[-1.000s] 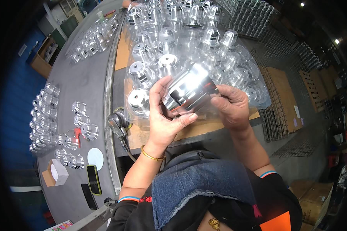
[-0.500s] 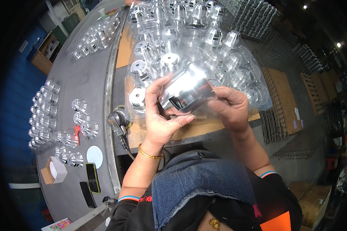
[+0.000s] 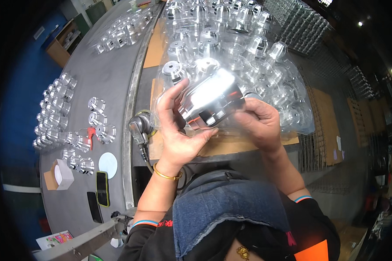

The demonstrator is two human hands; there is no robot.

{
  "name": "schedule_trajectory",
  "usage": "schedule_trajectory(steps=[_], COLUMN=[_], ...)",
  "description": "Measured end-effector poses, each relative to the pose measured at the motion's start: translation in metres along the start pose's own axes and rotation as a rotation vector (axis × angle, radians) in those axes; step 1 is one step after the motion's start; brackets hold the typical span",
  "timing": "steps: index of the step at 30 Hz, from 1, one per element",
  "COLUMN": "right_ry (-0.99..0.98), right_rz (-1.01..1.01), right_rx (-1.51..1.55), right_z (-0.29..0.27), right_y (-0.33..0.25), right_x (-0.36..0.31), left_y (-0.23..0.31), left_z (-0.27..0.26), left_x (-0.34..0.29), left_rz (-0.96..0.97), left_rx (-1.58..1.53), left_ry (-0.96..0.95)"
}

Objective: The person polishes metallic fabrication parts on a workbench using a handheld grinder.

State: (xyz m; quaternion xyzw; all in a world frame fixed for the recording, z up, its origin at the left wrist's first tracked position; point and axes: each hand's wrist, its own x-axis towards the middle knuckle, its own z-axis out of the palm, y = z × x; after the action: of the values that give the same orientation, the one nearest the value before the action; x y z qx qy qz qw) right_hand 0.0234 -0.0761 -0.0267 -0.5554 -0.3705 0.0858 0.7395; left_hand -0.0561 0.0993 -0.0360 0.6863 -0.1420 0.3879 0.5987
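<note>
A shiny, mirror-like metal cup-shaped part (image 3: 211, 98) is held up, tilted, between my two hands. My left hand (image 3: 175, 137) grips its left end, with the thumb along the underside and the fingers up the far side. At its other end my right hand (image 3: 262, 124) holds on, thumb and fingers bent together near the rim. Just beyond my hands lies a clear plastic tray (image 3: 308, 126) with moulded pockets. Several similar metal cups (image 3: 173, 70) stand in it, and many of its pockets on the right hold none.
A corded power tool (image 3: 140, 129) rests at the grey table's (image 3: 98, 78) edge. Farther left are rows of metal parts (image 3: 52, 115), a pale disc (image 3: 108, 165), a small open box (image 3: 60, 175) and a phone (image 3: 102, 188). Wire mesh racks (image 3: 322, 148) stand to the right.
The metal cup has turned slightly in my hands, which keep their hold. My view has shifted, so the tray and tool appear farther right in the picture.
</note>
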Motion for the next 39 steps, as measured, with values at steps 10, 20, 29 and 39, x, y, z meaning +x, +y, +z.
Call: schedule_trajectory(steps=[10,20,29,39], right_ry=[-0.051,-0.15,-0.167,-0.427], right_rz=[-0.007,-0.073,0.14,0.36], right_rx=[0.127,0.096,0.058,-0.159], right_z=[0.011,0.017,0.014,0.044], right_y=[0.01,0.003,-0.006,0.017], right_x=[0.005,0.006,-0.005,-0.02], left_y=[-0.002,0.011,0.016,-0.124], left_z=[-0.011,-0.014,-0.048,-0.148], left_x=[-0.005,-0.013,-0.031,-0.092], left_rz=[0.229,0.293,-0.085,-0.772], left_rx=[0.073,0.084,-0.16,1.188], left_ry=[0.05,0.063,0.357,0.193])
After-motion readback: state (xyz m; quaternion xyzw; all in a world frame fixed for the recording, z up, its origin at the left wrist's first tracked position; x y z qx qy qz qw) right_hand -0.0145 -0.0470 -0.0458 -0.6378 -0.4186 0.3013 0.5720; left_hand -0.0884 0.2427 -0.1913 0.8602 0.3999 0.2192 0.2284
